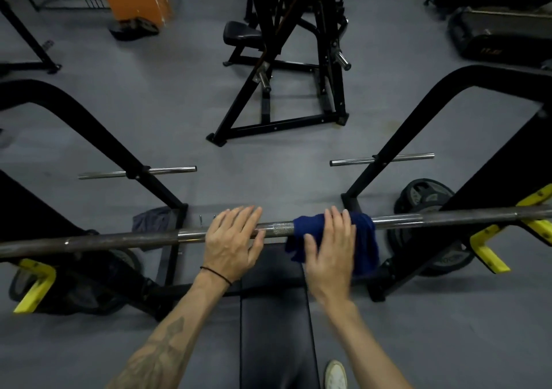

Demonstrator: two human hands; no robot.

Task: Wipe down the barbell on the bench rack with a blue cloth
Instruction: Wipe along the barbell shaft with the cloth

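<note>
Barbell point(448, 218): lies across the bench rack's yellow hooks point(490, 254). Blue cloth point(366, 239): draped mid-bar under your flat right hand point(330, 248). Left hand point(231, 239): flat, steadying. Wrap the cloth fully; stroke along the knurling point(283, 228).

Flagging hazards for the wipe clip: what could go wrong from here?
1. The blue cloth is only draped over the barbell under the right hand; its hanging folds might slip off.
2. The left hand rests flat on the bar without gripping, so the bar might roll in the yellow rack hooks.
</note>
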